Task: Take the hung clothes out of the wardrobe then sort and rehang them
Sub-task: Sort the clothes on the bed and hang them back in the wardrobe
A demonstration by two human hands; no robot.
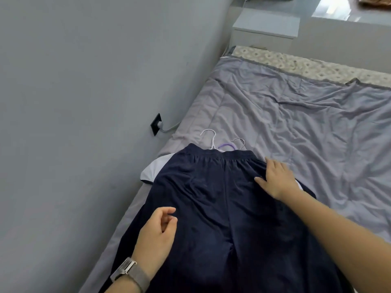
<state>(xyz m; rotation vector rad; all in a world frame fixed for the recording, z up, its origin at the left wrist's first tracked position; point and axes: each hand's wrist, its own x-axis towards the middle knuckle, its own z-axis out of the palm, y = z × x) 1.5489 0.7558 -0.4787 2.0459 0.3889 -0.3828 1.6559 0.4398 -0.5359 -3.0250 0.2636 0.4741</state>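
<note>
Pressing navy trousers — right hand flat | left hand fingers loosely curled, seemingly empty

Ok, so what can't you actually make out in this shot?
- Hangers, head view: only hooks show; navy trousers cover the rest.
- White garment: mostly under the trousers.
- Trouser legs: cut off by the bottom edge.
- Items at the top right corner: cropped, unidentifiable.
</note>
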